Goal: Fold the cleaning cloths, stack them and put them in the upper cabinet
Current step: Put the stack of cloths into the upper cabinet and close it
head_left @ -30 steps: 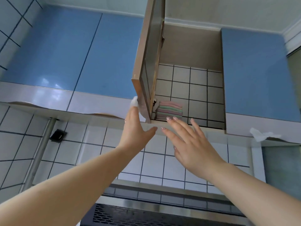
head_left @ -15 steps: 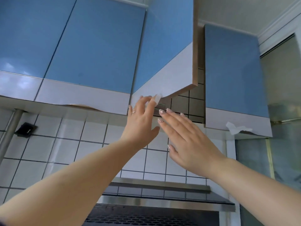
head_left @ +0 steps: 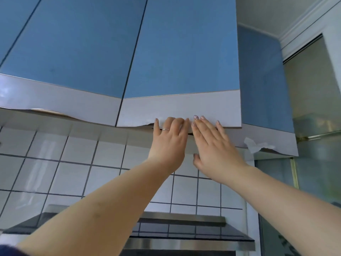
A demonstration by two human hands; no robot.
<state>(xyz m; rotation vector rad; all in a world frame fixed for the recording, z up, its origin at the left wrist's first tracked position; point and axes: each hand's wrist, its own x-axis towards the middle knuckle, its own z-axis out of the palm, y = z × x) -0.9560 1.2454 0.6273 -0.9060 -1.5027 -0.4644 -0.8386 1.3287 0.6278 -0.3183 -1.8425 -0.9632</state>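
Note:
The upper cabinet door (head_left: 180,58), blue with a grey band along its bottom, stands almost shut, with only a thin dark gap under its lower edge. My left hand (head_left: 168,140) presses with straight fingers against that lower edge. My right hand (head_left: 214,145) lies flat beside it, fingertips on the same grey band. The folded cleaning cloths are hidden behind the door.
More blue cabinet doors (head_left: 73,52) run to the left and one (head_left: 263,80) to the right, where torn white film (head_left: 253,145) hangs off the lower edge. A white tiled wall (head_left: 73,163) is below. A steel range hood (head_left: 184,235) juts out beneath my arms.
The door has swung from wide open to nearly shut, hiding the stack of cloths. Both hands followed it and now lie flat on its lower edge.

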